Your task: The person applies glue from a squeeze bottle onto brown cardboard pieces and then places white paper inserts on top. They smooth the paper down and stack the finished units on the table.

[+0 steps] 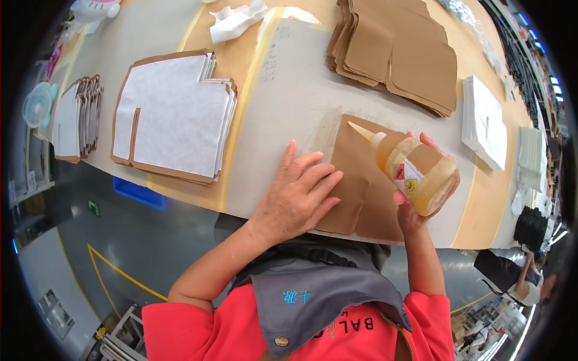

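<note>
Brown sheet (346, 201): head view, lay on the table (259, 126) at the near edge, between both hands.
Left hand (298, 195): fingers spread apart, some fingertips at the sheet's left side.
Right hand (413, 218): clamped around the amber bottle (394, 153), tilted.
Nozzle (363, 132): pointed at the sheet's far-left corner; couldn't tell if touching.
Brown stack (397, 45): beyond the sheet.
White-topped stack (174, 114): left.

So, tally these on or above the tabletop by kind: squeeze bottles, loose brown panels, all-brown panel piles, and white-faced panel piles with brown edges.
Amber squeeze bottle: 1
Loose brown panel: 1
All-brown panel pile: 1
White-faced panel piles with brown edges: 2
Total: 5
</note>
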A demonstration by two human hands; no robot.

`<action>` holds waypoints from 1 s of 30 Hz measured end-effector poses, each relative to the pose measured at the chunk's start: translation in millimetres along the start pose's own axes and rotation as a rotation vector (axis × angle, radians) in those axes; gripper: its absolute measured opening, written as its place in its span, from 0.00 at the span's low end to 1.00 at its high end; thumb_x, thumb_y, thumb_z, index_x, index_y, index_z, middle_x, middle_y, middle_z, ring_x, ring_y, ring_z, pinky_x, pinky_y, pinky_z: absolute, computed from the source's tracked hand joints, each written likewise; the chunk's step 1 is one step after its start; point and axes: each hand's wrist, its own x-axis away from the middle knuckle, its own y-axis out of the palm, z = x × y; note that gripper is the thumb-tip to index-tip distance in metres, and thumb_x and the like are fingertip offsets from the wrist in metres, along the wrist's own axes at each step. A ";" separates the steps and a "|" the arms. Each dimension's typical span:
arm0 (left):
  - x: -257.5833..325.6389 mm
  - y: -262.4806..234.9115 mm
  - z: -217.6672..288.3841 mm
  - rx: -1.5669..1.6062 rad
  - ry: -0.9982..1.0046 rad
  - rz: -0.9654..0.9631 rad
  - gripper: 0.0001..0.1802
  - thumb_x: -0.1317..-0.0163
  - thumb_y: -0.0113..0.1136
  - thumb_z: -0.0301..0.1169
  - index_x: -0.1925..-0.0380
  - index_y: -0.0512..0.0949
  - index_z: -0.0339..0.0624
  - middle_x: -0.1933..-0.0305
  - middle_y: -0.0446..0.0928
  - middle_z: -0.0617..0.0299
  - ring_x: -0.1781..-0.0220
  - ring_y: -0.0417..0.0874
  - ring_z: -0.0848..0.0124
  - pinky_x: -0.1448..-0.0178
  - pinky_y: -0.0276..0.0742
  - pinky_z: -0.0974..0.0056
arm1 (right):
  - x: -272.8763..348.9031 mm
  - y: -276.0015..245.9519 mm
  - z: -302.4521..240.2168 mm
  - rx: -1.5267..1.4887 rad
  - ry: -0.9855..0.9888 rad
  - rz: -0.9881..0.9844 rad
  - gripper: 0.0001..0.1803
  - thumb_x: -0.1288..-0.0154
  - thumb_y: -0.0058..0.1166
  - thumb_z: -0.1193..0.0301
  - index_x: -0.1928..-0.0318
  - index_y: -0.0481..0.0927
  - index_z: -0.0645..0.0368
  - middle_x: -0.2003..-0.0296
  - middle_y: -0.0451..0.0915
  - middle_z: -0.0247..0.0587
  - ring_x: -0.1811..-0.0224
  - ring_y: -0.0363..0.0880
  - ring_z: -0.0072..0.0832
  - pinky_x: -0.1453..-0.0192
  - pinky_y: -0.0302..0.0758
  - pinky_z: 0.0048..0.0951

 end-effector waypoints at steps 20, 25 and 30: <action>-1.8 -2.8 1.8 -0.001 -0.021 -0.024 0.23 0.45 0.71 0.35 0.48 0.81 0.44 0.47 0.74 0.62 0.37 0.72 0.59 0.21 0.50 0.39 | 21.6 -48.4 -5.0 0.215 -0.087 -0.090 0.57 0.54 0.69 0.37 0.35 0.51 0.53 0.34 0.66 0.60 0.35 0.73 0.57 0.30 0.70 0.58; -4.6 -3.8 3.6 -0.011 -0.017 -0.027 0.23 0.45 0.71 0.33 0.48 0.81 0.45 0.47 0.74 0.62 0.37 0.72 0.58 0.21 0.50 0.39 | 29.5 -68.2 -0.2 0.199 -0.085 -0.026 0.58 0.60 0.81 0.46 0.36 0.54 0.48 0.38 0.71 0.58 0.37 0.76 0.52 0.34 0.74 0.55; -6.7 -1.3 4.3 -0.022 -0.014 -0.011 0.23 0.47 0.72 0.33 0.48 0.82 0.45 0.47 0.75 0.62 0.37 0.72 0.58 0.22 0.52 0.39 | 38.6 -86.4 -0.6 0.264 -0.046 0.054 0.58 0.59 0.79 0.45 0.35 0.53 0.48 0.37 0.70 0.60 0.37 0.75 0.54 0.33 0.74 0.56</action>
